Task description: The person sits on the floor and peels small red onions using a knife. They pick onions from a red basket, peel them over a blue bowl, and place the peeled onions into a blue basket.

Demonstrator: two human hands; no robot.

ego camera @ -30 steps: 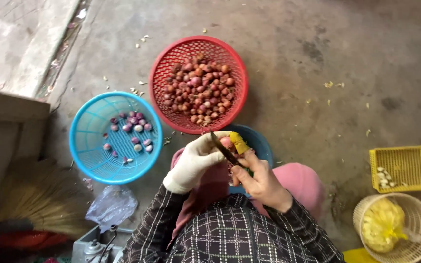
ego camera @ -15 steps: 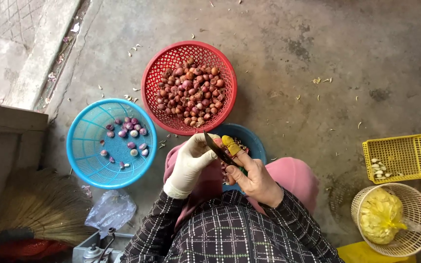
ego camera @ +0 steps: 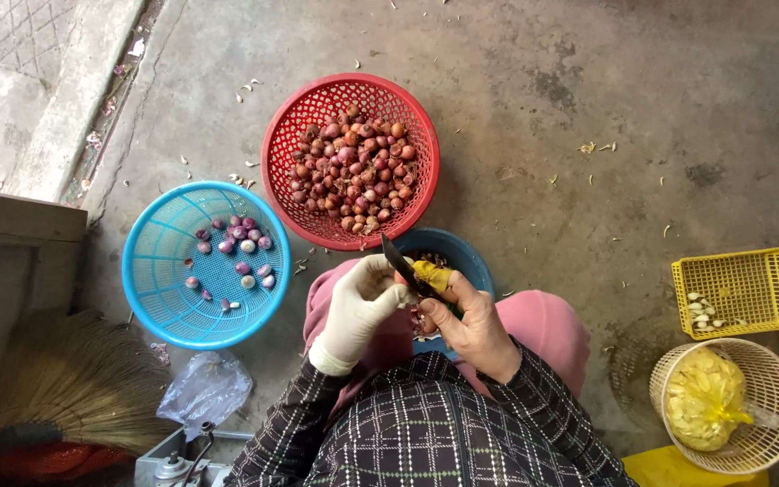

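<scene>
Peeling shallots over the lap bowl

Head view: your gloved left hand (ego camera: 360, 302) grips a shallot (ego camera: 405, 290); your right hand (ego camera: 468, 326) clasps the knife (ego camera: 405, 268) against it. A few peeled bulbs lie in the blue basket (ego camera: 157, 271); the red basket (ego camera: 283, 162) is nearly full, so most remains.

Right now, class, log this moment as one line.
left hand: gloved, holds shallot | right hand: grips knife | red basket: unpeeled shallots | blue basket: few peeled
</scene>
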